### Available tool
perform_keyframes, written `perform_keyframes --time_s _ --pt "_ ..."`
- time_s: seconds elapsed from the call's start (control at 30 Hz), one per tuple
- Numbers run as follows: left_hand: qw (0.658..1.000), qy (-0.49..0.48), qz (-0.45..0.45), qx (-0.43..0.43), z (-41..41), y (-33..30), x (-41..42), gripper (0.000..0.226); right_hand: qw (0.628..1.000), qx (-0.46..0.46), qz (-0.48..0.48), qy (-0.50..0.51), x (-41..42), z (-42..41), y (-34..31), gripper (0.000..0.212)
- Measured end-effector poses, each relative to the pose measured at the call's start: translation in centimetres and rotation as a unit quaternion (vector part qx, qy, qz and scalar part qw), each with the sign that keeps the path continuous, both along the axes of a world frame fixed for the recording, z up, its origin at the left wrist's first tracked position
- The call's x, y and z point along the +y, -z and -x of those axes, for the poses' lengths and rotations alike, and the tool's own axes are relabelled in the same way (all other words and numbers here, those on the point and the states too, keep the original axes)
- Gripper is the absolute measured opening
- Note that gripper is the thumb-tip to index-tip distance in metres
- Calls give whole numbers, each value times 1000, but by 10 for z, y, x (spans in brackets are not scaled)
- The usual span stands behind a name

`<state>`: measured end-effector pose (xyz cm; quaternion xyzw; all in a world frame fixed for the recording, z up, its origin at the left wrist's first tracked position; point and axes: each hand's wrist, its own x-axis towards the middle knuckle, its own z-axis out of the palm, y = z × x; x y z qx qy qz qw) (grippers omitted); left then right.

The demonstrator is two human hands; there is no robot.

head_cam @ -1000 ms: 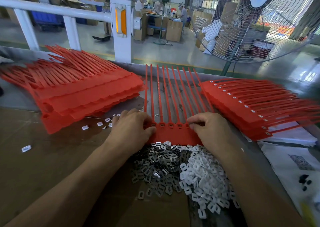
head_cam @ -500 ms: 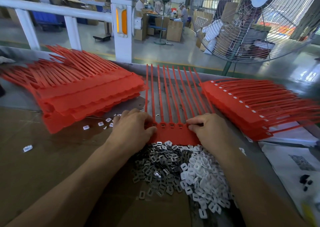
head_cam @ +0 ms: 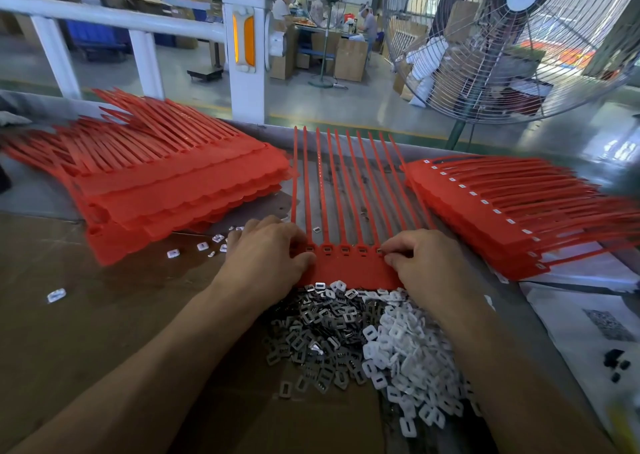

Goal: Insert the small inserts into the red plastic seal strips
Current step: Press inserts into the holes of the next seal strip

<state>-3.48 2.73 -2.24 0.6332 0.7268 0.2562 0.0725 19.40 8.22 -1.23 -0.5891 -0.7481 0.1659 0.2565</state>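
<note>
A red comb of seal strips (head_cam: pixel 349 270) lies flat in front of me, tails pointing away, its row of square sockets between my hands. My left hand (head_cam: pixel 268 256) rests on the comb's left end, fingers curled at the leftmost socket. My right hand (head_cam: pixel 424 263) pinches at the rightmost visible socket; any insert under the fingertips is hidden. Below the comb lie a heap of grey metal inserts (head_cam: pixel 318 335) and a heap of white plastic inserts (head_cam: pixel 408 360). One loose insert (head_cam: pixel 316 229) lies between the strips.
A thick stack of red strip combs (head_cam: pixel 166 190) lies at the left, another stack (head_cam: pixel 512 211) with white inserts fitted at the right. Stray inserts (head_cam: pixel 202 245) dot the brown cardboard (head_cam: pixel 69 315). A big standing fan (head_cam: pixel 512 37) and a white railing (head_cam: pixel 242 48) stand beyond the table.
Both hands have stayed at the comb's socket row; the right hand's fingertips shifted slightly along it. Nothing else moved.
</note>
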Motion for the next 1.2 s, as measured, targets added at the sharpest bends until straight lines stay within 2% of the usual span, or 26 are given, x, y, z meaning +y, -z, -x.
perform_keyframes --time_s 0.47,0.8,1.2 --pt "1000 4 2 -5 0 -1 -1 34 999 7 -28 -33 -7 3 -4 16" --pt "1000 3 -1 -4 0 -1 -1 33 980 -26 42 -194 -24 9 -16 4" --pt "1000 1 4 3 -1 -3 -1 32 976 -58 45 -205 -27 14 -14 12"
